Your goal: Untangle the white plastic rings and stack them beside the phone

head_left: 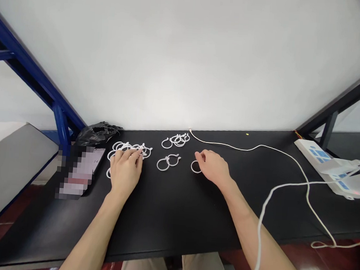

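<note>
My left hand [125,169] lies palm down on a pile of white plastic rings [131,149] at the left of the black table [173,217], fingers spread over them. My right hand [214,167] rests on the table in the middle, its fingers curled around a single white ring [194,167]. Between the hands lie two linked white rings [167,162]. Behind them sits a small cluster of white rings [176,141].
A crumpled black plastic bag [97,132] sits at the back left, a blurred flat packet [79,170] beside it. A white cable [265,191] crosses the right half. A white power strip with plugs [333,168] lies at far right. Blue frame bars [57,113] stand left.
</note>
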`<action>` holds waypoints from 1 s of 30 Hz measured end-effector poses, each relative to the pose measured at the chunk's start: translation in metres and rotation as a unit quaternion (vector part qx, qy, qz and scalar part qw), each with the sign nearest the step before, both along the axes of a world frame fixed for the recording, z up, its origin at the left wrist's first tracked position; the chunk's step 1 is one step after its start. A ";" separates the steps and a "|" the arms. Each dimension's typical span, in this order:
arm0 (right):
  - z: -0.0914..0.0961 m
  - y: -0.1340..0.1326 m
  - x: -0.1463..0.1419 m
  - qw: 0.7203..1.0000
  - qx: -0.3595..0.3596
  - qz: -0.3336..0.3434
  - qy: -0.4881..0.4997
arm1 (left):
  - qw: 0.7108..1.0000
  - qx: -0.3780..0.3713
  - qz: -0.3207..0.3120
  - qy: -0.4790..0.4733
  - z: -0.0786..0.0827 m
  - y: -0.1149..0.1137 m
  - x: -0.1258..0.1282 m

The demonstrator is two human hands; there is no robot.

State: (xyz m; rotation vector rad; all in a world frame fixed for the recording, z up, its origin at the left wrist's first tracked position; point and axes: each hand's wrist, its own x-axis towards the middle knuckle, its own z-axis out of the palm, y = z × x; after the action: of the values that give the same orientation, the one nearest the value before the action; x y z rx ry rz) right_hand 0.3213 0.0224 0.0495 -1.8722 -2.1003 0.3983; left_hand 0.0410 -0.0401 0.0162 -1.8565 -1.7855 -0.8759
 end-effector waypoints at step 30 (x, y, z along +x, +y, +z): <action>-0.007 -0.031 -0.033 0.908 0.056 0.302 0.284 | 0.937 -0.122 -0.240 -0.222 0.012 -0.015 0.046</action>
State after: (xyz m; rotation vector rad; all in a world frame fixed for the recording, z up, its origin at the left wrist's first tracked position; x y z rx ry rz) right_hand 0.2884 -0.0089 0.0427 -0.8423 -2.1532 0.8215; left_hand 0.0868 -0.0549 0.0279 -2.4743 -1.7716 -1.3971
